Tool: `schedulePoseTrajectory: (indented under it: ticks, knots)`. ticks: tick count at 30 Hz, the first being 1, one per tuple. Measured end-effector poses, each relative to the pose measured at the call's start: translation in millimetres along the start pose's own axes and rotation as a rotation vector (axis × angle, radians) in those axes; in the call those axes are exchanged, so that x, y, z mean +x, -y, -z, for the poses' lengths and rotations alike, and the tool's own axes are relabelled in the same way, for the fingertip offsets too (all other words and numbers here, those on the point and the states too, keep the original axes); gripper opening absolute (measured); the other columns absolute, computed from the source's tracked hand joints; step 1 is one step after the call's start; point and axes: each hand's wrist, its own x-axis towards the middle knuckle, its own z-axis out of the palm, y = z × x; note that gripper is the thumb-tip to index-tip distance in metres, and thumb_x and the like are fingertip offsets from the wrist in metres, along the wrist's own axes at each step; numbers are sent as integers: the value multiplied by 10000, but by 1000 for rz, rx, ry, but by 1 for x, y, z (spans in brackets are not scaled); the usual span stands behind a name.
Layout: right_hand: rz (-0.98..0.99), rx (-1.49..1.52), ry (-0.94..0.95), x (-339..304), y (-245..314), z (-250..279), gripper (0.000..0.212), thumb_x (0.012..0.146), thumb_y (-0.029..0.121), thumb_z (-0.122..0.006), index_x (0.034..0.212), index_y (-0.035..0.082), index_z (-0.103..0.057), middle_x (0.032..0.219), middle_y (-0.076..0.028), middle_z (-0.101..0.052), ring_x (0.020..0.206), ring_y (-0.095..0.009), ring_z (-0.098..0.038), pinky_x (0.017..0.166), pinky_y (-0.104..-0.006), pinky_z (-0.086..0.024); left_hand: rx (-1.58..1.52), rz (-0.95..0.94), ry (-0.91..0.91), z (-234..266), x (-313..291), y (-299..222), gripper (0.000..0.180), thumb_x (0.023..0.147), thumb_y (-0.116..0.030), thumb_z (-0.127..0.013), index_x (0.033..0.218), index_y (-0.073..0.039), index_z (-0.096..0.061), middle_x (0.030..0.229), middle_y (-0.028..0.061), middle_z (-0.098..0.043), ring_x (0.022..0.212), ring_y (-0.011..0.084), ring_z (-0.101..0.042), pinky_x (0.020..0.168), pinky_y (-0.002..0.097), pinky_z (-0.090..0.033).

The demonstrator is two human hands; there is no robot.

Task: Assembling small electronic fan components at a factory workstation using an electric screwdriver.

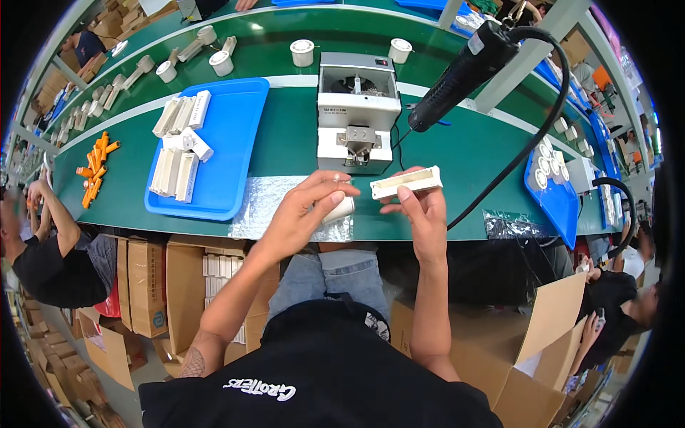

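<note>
My right hand [421, 214] grips a white rectangular housing [408, 184], its long open side facing up, with the thumb along the near edge. To its left, my left hand [296, 214] is closed, fingers bent toward the thumb. A tiny pale piece [337, 177] shows at its fingertips, too small to name. Partly hidden under that hand is a white cylindrical part [342, 210]; whether the hand touches it I cannot tell. Bubble wrap [264, 207] lies beneath. Just beyond my hands stands a grey screw feeder [358, 114].
A blue tray [239, 143] with several white housings [175, 175] is on the left, beside orange-handled pieces [93, 167]. A black electric screwdriver [457, 78] hangs at right, its cable curving down. White lamp parts [302, 52] line the green belt behind. Another blue tray [553, 196] sits far right.
</note>
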Motion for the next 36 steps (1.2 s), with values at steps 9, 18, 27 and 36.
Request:
schedulePoseTrajectory:
  ticks: [9, 18, 27, 36]
  knots:
    - [307, -184, 70, -12, 33, -22, 507, 976, -50, -732, 1382, 0, -432, 1293, -208, -704, 1157, -239, -712, 1004, -354, -572, 403, -124, -121, -31, -2, -11, 122, 995, -139, -698, 1028, -46, -770, 1211, 92, -735, 1084, 340, -693, 945, 448, -538]
    - [360, -583, 259, -11, 49, -27, 575, 948, -75, -746, 1420, -9, -425, 1266, -184, -714, 1156, -231, -719, 1038, -362, -551, 553, -177, -94, -31, -8, -6, 137, 950, -111, -725, 1064, -49, -771, 1231, 78, -716, 1115, 336, -679, 970, 465, -525]
    - [313, -603, 155, -5, 58, -21, 626, 994, 10, -709, 1536, -19, -395, 1234, -198, -695, 1042, -294, -737, 869, -396, -590, 564, -189, -152, -27, -6, -8, 146, 986, -154, -719, 1092, -90, -795, 1206, 55, -726, 1068, 330, -691, 925, 447, -538]
    - [491, -832, 64, 3, 77, -19, 141, 858, -29, -823, 974, 19, -760, 1019, -81, -733, 780, -183, -670, 640, -304, -503, 518, -184, -149, -23, -3, -12, 139, 1016, -122, -674, 1095, -32, -744, 1166, 86, -727, 1036, 341, -683, 911, 444, -523]
